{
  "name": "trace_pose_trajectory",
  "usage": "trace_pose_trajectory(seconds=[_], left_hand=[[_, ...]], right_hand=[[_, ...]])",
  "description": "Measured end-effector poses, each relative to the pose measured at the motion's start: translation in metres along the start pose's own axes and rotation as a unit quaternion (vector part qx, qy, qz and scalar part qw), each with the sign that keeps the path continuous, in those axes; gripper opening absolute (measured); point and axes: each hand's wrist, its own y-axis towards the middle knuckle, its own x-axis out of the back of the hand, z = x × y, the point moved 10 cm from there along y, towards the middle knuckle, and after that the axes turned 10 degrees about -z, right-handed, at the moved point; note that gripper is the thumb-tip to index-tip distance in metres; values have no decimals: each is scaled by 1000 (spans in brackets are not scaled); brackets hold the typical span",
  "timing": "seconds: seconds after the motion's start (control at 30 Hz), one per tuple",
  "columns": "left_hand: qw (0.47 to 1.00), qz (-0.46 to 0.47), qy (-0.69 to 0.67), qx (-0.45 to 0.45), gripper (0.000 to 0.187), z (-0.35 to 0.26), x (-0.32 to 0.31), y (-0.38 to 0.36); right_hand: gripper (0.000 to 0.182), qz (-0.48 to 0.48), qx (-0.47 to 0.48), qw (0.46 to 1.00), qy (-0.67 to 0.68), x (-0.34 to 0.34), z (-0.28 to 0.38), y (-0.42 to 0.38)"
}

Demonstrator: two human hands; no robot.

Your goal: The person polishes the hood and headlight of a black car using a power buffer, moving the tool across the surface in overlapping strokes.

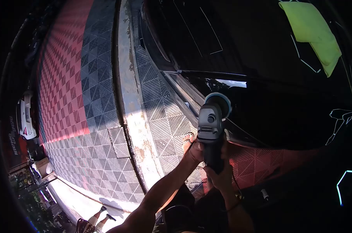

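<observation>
A grey and black car polisher is held between my two hands, its round pad with a pale blue rim set at the edge of a glossy black car panel. My left hand is closed on the polisher's side, just behind the grey head. Lower down, my right hand wraps the dark rear handle. A cord runs down beside my right wrist. Both forearms reach up from the bottom of the view.
A yellow-green cloth lies on the black car. Grey and red patterned floor tiles spread to the left, crossed by a pale worn strip. A white car stands far left. Another person's legs show at lower left.
</observation>
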Motion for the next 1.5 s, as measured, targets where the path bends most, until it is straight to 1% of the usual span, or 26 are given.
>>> trace_pose_trajectory(seconds=[0.13, 0.2, 0.23, 0.3, 0.33, 0.4, 0.43, 0.5, 0.53, 0.6, 0.63, 0.7, 0.77, 0.8, 0.83, 0.9, 0.97, 1.03, 1.1, 1.13, 1.17, 1.23, 1.37, 1.4, 1.43, 1.5], left_hand=[[1000, 16, -18, -10, 86, -24, 9, -1], [999, 32, -27, -16, 86, -38, 12, 1], [999, 33, -30, -18, 86, -42, 14, 3], [998, 51, -38, -25, 85, -53, 15, 4], [991, 85, -99, -6, 80, -51, 14, 4], [994, 70, -86, 4, 79, -46, 16, 2], [996, 56, -73, 20, 78, -40, 18, 2], [993, 64, -96, 19, 76, -39, 10, 1], [993, 60, -100, 26, 76, -40, 10, -1], [991, 63, -107, 44, 77, -44, 14, -3], [991, 63, -108, 44, 77, -50, 17, -3], [996, 45, -71, 37, 84, -62, 28, -1], [992, 84, -89, 28, 80, -75, 28, 3], [993, 82, -85, 4, 80, -85, 28, 5], [993, 82, -81, -18, 80, -95, 27, 6], [992, 82, -88, -32, 81, -106, 26, 8], [993, 84, -65, -42, 83, -110, 25, 11], [994, 80, -67, -24, 82, -101, 17, 14], [995, 85, -60, -4, 81, -88, 0, 18], [995, 85, -48, 7, 81, -79, -8, 21], [994, 91, -52, 14, 81, -71, -17, 22], [997, 44, -51, 32, 80, -53, -22, 25], [998, 20, -26, 52, 80, -22, -47, 34], [998, 22, -12, 55, 80, -14, -53, 39], [998, 27, -11, 61, 80, -7, -60, 44], [998, 13, 10, 65, 78, 8, -70, 50]], right_hand=[[73, -13, 6, 999, -33, -24, 5, 10], [78, 6, 18, 999, 27, -40, 20, 16], [78, 6, 18, 1000, 23, -45, 26, 20], [72, -26, 33, 999, -11, -47, 37, 25], [72, -23, 34, 999, -13, -48, 37, 25], [71, -21, -49, 999, 11, -46, 20, 20], [71, -19, -47, 999, 5, -45, 23, 17], [69, -19, -102, 994, 37, -44, 23, 9], [69, -21, -102, 994, 32, -46, 23, 10], [68, -33, -48, 998, -3, -50, 29, 14], [68, -34, -49, 998, -4, -54, 26, 16], [69, -20, -11, 999, 22, -69, 31, 25], [70, -28, 4, 999, 37, -80, 39, 34], [72, -36, 20, 998, 49, -82, 46, 38], [72, -46, 19, 998, 45, -84, 50, 43], [73, 2, 0, 1000, 0, -97, 52, 50], [71, 21, -6, 1000, -15, -95, 57, 51], [74, 3, 4, 1000, -8, -85, 55, 48], [74, -7, 20, 999, 47, -70, 58, 43], [74, 2, -19, 999, 38, -60, 53, 38], [74, -8, -20, 999, 36, -47, 50, 35], [84, 12, -43, 999, -11, -30, 40, 28], [82, 3, -11, 1000, -7, 11, 56, 19], [81, -10, 9, 999, 38, 22, 62, 18], [81, -17, 10, 999, 40, 33, 63, 18], [80, 2, -33, 997, 67, 49, 58, 15]])
